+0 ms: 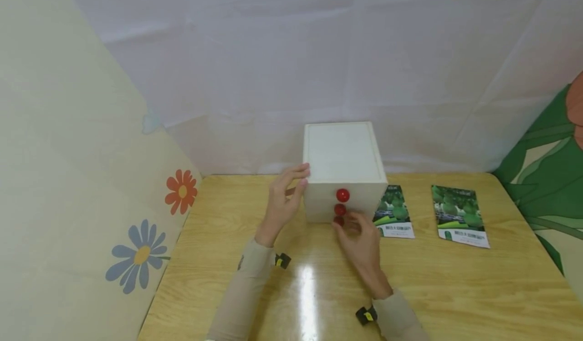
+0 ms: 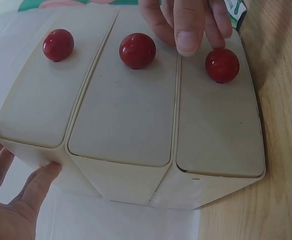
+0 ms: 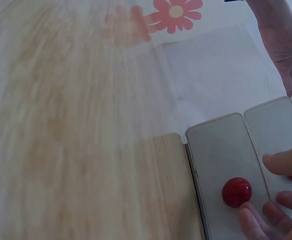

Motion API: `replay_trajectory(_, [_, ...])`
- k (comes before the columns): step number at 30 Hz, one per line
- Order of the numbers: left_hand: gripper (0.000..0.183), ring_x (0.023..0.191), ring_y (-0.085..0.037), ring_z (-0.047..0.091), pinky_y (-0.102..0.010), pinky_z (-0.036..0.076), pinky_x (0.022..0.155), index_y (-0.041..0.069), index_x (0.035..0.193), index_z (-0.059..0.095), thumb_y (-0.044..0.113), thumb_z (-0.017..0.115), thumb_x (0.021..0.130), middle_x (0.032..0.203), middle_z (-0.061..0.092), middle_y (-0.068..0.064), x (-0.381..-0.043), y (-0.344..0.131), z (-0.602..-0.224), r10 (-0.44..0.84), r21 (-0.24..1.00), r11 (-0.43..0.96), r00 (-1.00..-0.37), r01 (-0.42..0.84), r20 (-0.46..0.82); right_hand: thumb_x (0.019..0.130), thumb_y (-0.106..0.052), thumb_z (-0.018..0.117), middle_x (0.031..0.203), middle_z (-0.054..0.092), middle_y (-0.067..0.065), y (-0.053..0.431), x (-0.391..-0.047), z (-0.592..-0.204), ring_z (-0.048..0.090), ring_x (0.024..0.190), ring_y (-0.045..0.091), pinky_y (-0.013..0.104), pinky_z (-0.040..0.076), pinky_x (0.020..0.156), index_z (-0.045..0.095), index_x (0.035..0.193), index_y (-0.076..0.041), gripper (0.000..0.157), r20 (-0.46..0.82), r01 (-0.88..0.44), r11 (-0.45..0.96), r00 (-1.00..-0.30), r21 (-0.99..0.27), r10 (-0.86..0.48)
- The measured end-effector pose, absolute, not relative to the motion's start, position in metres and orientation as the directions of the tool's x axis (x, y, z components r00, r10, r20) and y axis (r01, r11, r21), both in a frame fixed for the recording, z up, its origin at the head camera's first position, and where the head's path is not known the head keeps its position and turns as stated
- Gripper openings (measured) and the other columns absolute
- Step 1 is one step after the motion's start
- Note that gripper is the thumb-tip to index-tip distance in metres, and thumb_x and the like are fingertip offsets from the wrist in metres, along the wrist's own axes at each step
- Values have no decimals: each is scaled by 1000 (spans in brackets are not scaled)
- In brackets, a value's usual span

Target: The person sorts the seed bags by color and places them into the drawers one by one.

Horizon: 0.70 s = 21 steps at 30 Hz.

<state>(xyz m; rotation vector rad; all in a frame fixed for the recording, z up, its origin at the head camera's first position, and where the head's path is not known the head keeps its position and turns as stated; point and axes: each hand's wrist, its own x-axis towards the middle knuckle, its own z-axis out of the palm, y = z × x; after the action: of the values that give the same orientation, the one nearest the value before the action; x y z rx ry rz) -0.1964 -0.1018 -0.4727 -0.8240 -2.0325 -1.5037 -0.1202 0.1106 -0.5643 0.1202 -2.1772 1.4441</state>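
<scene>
A white box with three drawers (image 1: 344,151) stands on the table, its fronts facing me. A red round knob sits on each drawer: a top knob (image 2: 58,45), a middle knob (image 2: 137,50) and a bottom knob (image 2: 222,65). My left hand (image 1: 284,199) rests against the box's left side near the top, fingers spread. My right hand (image 1: 363,242) is at the lower front, fingers loosely bent beside the middle and bottom knobs. In the right wrist view a fingertip meets the bottom knob's edge (image 3: 237,192); no finger wraps round it. All the drawers look closed.
Two green printed packets lie right of the box: the nearer packet (image 1: 397,213) is partly behind it, the farther packet (image 1: 460,214) lies apart. A white cloth (image 1: 282,68) hangs behind the wooden table (image 1: 218,260). A flower-patterned panel (image 1: 91,154) borders the left.
</scene>
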Motion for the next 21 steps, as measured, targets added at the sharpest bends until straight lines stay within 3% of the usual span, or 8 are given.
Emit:
replay_trajectory(3, [22,129,-38,67,-42,69,78,0,125,72,0,63,105,143,67,-17,-196,-101,-473,182,676,214,-709,705,682,81,-4,93,110,74,19,110,-121,-568,77,88,34,11,61,76,72,112,4,38,415,-316,371,-881,-873,227])
replay_trajectory(6, [22,129,-36,67,-40,68,80,1,125,72,1,64,105,144,67,-16,-195,-101,-472,182,682,219,-716,698,674,82,-3,92,111,74,19,109,-122,-573,77,88,33,11,61,74,72,113,4,37,355,-265,335,-902,-904,246])
replay_trajectory(12, [24,129,-35,67,-42,68,85,1,125,71,4,70,101,145,67,-14,-194,-101,-472,191,695,210,-726,688,661,83,1,89,114,74,19,101,-126,-586,78,87,17,17,64,75,76,114,2,34,245,-176,241,-923,-954,296])
replay_trajectory(16, [25,129,-37,67,-47,67,86,1,126,71,6,72,101,145,67,-15,-193,-101,-471,192,698,207,-728,686,658,81,4,90,113,72,19,97,-128,-591,75,84,8,18,65,74,78,111,2,32,237,-184,181,-913,-966,334])
replay_trajectory(21, [25,129,-36,67,-46,67,86,1,125,71,6,72,101,145,67,-14,-193,-101,-472,185,697,213,-729,685,659,81,2,91,110,71,18,94,-133,-594,71,80,-2,16,64,75,79,106,2,28,216,-188,110,-903,-976,372])
